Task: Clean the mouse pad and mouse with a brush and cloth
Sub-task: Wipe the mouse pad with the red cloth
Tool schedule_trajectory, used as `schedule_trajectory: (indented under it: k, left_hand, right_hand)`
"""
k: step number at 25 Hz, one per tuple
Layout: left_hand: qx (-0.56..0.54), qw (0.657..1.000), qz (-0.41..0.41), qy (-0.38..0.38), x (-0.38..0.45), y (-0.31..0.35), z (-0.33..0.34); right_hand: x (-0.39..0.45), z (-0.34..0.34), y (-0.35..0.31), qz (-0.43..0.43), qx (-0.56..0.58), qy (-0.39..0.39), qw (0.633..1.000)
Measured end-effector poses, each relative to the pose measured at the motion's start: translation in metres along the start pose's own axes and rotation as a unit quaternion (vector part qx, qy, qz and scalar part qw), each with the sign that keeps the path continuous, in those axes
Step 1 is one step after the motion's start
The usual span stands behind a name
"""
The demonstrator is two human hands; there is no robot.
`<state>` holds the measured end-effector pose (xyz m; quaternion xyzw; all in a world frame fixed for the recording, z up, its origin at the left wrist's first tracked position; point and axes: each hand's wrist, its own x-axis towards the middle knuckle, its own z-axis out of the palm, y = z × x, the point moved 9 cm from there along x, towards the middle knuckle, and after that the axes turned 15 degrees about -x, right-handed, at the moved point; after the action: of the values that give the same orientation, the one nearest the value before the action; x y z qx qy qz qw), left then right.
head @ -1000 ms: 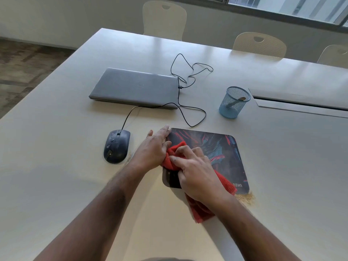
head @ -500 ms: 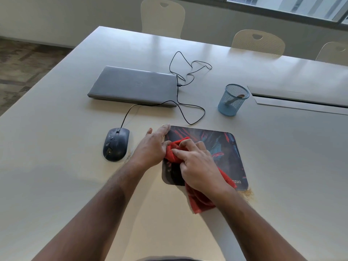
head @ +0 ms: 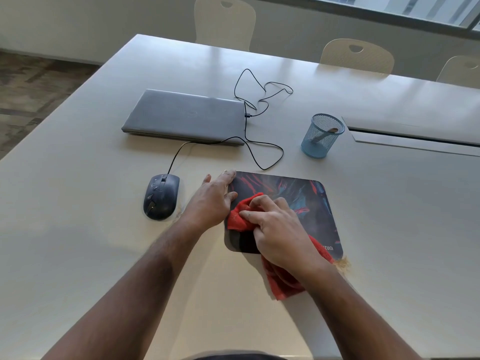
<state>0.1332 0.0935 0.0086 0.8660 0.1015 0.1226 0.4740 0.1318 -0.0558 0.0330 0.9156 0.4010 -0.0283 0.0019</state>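
A dark mouse pad (head: 311,201) with red and blue artwork lies on the white table. My right hand (head: 278,229) presses a red cloth (head: 240,216) onto the pad's left half, and the cloth trails off the near edge. My left hand (head: 213,201) lies flat with fingers apart on the pad's left edge, holding it down. A dark wired mouse (head: 161,196) sits on the table left of the pad, apart from both hands. A brush handle (head: 327,133) pokes out of the blue mesh cup.
A shut grey laptop (head: 184,116) lies behind the mouse, its black cable (head: 262,149) looping toward the pad. A blue mesh cup (head: 320,136) stands at back right. Sandy crumbs (head: 344,263) lie at the pad's near right corner. Chairs line the far side.
My right hand has rubbed the red cloth a little over the left part of the pad. The left hand stays pressed on the pad's edge.
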Motion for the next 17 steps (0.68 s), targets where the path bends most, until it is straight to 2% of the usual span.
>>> schedule_trajectory:
  k: [7, 13, 17]
  left_hand:
    - [-0.001, 1.000, 0.000, 0.010, 0.000, 0.000, -0.002]
    - [0.002, 1.000, -0.002, 0.014, 0.000, -0.001, -0.001]
    - [0.003, 1.000, 0.000, 0.011, 0.000, -0.001, -0.001]
  right_hand:
    - [-0.032, 0.005, -0.021, -0.055, 0.020, -0.029, 0.998]
    - [-0.024, 0.000, 0.015, 0.007, 0.020, -0.020, 1.000]
    - [-0.020, 0.000, -0.007, -0.019, 0.007, -0.018, 1.000]
